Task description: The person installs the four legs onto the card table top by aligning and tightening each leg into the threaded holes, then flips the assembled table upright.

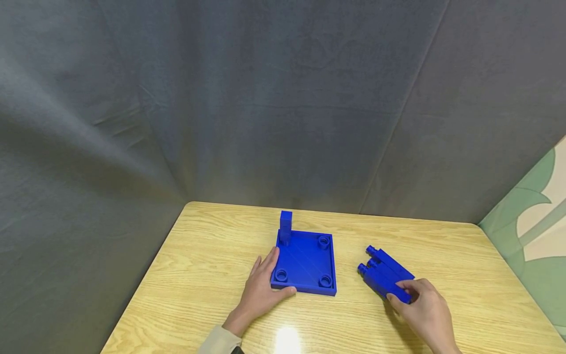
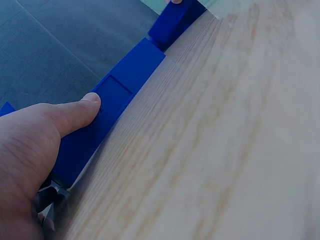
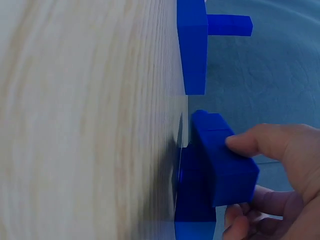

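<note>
On the pale wood-grained table, a square blue plastic tray sits left of 3 blue rectangular plastic posts; 1 more post stands in the tray's far-left corner.

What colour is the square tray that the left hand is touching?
The square tray is plain blue all over; it shows best in the head view.

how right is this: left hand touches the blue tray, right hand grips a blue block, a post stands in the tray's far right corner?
Wrong corner: the head view shows the post at the far left of the blue tray. The left hand touches the tray, the right hand grips a blue block.
</note>
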Action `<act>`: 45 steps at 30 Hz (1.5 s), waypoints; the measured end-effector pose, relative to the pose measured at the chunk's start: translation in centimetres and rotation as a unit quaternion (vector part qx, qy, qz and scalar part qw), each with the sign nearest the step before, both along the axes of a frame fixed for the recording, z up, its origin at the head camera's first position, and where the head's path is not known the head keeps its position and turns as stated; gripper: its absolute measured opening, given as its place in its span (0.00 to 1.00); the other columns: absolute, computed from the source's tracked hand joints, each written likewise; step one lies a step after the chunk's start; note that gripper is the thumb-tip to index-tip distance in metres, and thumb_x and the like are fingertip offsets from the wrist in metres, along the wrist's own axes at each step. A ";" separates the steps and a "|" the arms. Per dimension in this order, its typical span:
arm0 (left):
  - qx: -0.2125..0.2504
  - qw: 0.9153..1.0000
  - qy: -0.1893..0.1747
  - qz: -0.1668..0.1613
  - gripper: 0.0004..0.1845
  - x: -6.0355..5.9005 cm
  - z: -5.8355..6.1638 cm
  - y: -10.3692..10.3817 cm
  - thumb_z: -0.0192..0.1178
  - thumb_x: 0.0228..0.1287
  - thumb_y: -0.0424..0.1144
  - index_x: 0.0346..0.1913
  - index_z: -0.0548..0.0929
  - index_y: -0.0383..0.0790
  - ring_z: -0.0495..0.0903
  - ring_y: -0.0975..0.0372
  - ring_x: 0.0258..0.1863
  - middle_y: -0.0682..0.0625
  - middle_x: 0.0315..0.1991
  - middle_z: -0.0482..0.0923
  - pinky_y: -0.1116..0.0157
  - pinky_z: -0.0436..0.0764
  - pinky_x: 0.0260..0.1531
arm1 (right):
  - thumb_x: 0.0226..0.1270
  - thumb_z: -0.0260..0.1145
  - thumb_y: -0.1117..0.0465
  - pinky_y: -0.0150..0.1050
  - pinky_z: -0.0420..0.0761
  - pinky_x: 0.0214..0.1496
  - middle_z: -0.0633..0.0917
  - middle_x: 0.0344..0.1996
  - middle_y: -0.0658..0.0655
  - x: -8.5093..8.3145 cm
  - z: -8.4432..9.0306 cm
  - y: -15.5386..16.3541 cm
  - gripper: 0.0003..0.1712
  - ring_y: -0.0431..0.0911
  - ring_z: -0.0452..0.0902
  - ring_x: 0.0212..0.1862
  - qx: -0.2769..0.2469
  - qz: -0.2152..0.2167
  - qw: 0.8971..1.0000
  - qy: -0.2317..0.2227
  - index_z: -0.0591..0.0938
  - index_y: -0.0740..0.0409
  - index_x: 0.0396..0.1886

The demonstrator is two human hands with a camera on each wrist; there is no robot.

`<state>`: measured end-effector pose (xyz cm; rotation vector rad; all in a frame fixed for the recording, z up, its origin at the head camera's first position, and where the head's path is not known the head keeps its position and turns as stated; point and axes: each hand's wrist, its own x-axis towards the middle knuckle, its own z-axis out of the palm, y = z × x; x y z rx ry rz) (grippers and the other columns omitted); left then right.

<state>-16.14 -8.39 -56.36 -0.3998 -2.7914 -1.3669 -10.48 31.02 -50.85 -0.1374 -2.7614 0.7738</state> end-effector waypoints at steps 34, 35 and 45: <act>-0.003 1.000 0.015 -0.006 0.63 -0.2 0.1 -0.1 0.79 0.61 0.62 0.90 0.57 0.40 0.49 0.31 0.87 0.43 0.90 0.56 0.30 0.51 0.84 | 0.68 0.81 0.69 0.23 0.87 0.42 0.89 0.46 0.31 -3.1 6.1 -6.3 0.17 0.29 0.87 0.46 -0.283 0.054 0.950 0.120 0.90 0.65 0.55; -0.003 1.000 0.015 -0.005 0.63 -0.2 0.0 -0.1 0.79 0.61 0.62 0.90 0.57 0.40 0.49 0.31 0.87 0.43 0.90 0.56 0.29 0.51 0.84 | 0.68 0.81 0.69 0.23 0.88 0.41 0.90 0.46 0.32 -3.3 6.1 -6.5 0.18 0.29 0.87 0.46 -0.291 0.059 0.947 0.124 0.89 0.66 0.55; -0.002 1.000 0.016 -0.008 0.63 0.0 0.2 0.0 0.79 0.61 0.62 0.90 0.57 0.38 0.49 0.31 0.87 0.42 0.89 0.56 0.29 0.50 0.84 | 0.58 0.82 0.79 0.21 0.85 0.41 0.93 0.44 0.37 -5.4 6.7 -8.6 0.25 0.32 0.89 0.41 -0.346 0.074 0.913 0.203 0.90 0.70 0.57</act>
